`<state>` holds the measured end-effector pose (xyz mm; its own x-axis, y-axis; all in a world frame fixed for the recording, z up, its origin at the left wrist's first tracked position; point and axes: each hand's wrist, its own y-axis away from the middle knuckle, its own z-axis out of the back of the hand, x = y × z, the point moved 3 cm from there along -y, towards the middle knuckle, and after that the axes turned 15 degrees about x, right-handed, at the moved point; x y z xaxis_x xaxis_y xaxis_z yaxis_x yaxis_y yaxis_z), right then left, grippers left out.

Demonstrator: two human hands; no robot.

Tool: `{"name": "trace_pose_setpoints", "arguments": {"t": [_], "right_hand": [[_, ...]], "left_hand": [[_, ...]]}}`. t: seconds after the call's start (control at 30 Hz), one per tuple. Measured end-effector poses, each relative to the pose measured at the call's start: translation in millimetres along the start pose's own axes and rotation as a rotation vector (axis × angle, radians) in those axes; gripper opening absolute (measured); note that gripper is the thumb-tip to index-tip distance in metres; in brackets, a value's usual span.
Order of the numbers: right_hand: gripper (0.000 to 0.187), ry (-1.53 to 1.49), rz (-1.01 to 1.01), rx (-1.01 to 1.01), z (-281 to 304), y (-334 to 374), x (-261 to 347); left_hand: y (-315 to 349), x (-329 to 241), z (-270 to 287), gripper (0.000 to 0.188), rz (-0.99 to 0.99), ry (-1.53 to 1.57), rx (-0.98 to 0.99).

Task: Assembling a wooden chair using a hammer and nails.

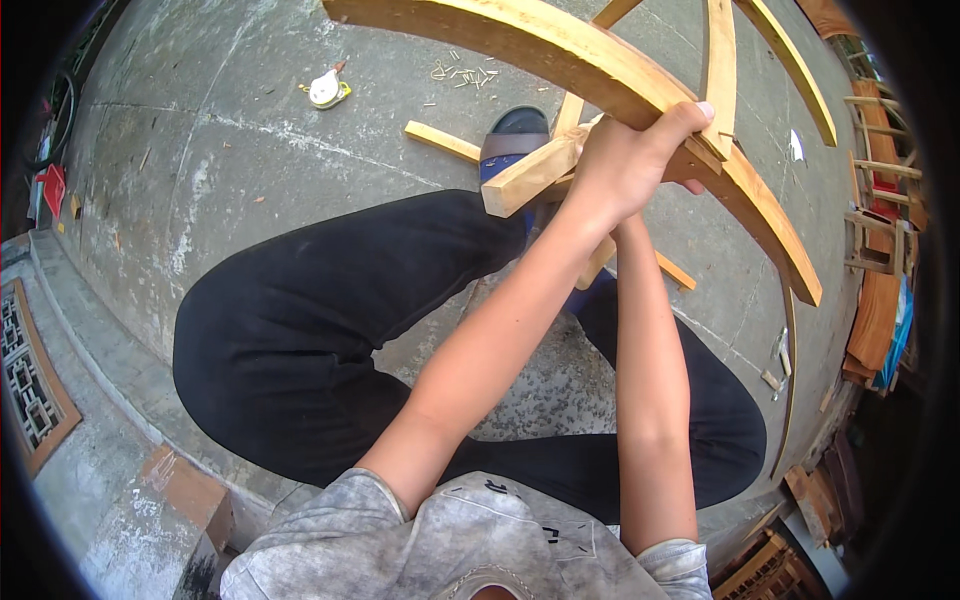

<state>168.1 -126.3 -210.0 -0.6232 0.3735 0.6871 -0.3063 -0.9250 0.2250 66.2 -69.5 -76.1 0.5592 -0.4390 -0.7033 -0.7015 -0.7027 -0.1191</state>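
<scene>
- Two hands on one piece from where I watch: a bare-wood chair frame [600, 60] fills the top of the view, from about eleven o'clock round to three.
- Left first: at ten o'clock on the concrete floor [200, 200] lies a small white and yellow object [326, 90], well apart from the work, with a scatter of wood slivers [460, 73] near twelve.
- A loose wood offcut [440, 140] lies on the floor beside a blue sandal [512, 135], which sits just under the frame.
- The left hand [625, 160] is wrapped over the curved rail where a square stub [525, 175] meets it; the fingers are closed round the rail, the thumb lying along the top edge.
- The right hand [690, 183] is almost wholly hidden behind the left wrist and the rail. I cannot tell how far its fingers are closed or what they have hold of.
- My judgement on handling: the frame is stiff, unfinished timber, light enough to lift but awkward and long, so it will swing at the far end. Raw wood gives good friction; splinters and sharp sawn ends are the risk. The joints look the weak points, so I would hold on the thick curved rail beside a joint.
- At three o'clock more wooden frames [875, 150] stand stacked.
</scene>
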Motion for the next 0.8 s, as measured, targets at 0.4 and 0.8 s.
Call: {"name": "trace_pose_setpoints", "arguments": {"t": [0.4,0.8], "right_hand": [[0.053,-0.49,0.163,0.176,-33.9,-29.4,30.7],[0.053,-0.974,0.176,0.371,-75.4,-43.4,40.2]], "left_hand": [[3.9,3.1,3.7,0.053,-0.075,-0.021,-0.017],[6.4,-1.7,6.5,0.049,0.011,-0.253,-0.042]]}}
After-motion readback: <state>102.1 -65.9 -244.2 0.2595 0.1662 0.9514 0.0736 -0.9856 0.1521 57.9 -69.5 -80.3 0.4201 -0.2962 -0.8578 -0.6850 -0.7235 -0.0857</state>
